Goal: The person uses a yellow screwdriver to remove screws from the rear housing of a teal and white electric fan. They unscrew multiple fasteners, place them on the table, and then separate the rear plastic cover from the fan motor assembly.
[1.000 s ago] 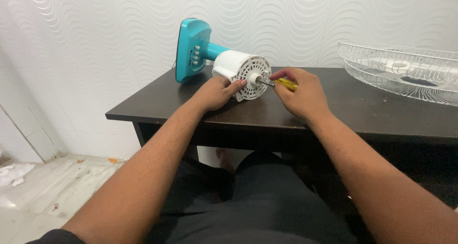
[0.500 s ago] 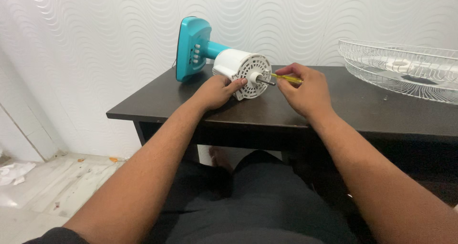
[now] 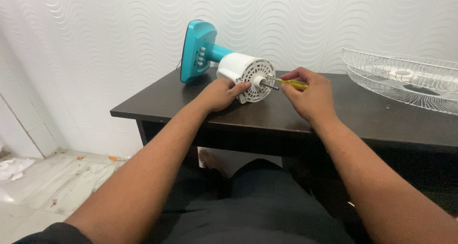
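Note:
A table fan lies on its side on the dark table [image 3: 267, 115]: a teal base [image 3: 196, 51] at the back and a white motor housing [image 3: 245, 72] with a vented face and a metal shaft toward me. My left hand [image 3: 218, 93] grips the lower left of the motor housing. In my right hand [image 3: 307, 96] is a yellow-handled screwdriver [image 3: 292, 83], its tip against the right side of the motor's face, just beside the shaft.
White wire fan guards [image 3: 405, 77] are stacked on the table at the right. A wavy white wall stands close behind. My legs in dark clothing are under the table's front edge. The floor at left has paper scraps [image 3: 12, 168].
My right hand shifted the screwdriver from below the shaft up to the right side of the motor's face. The view drifted slightly. My left hand kept its hold.

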